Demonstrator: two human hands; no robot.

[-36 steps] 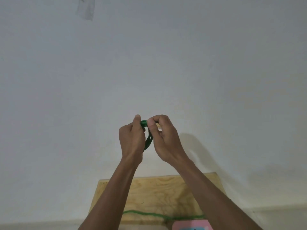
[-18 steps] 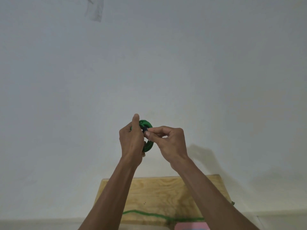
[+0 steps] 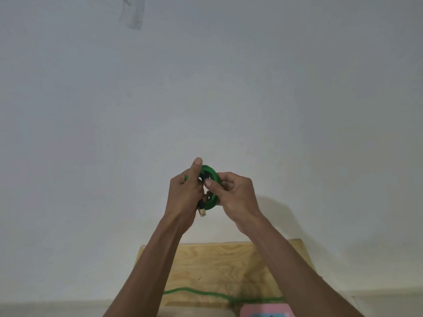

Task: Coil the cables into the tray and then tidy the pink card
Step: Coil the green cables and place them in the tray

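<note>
I hold a small coil of green cable (image 3: 211,179) up in front of the white wall, well above the table. My left hand (image 3: 186,193) grips the coil's left side with the thumb raised; a metal plug hangs out below it. My right hand (image 3: 235,193) pinches the coil's right side, thumb and forefinger near a dark plug at its middle. A second green cable (image 3: 206,293) lies stretched across the wooden table top (image 3: 215,264). The pink card (image 3: 266,311) shows at the bottom edge. No tray is in view.
A plain white wall fills most of the view. A strip of clear tape (image 3: 134,12) hangs on it at the top left. The wooden table stands against the wall between my forearms.
My right hand has shifted from over the coil's top to its right side. The coil has turned to face me as a fuller ring, and a plug end now hangs below.
</note>
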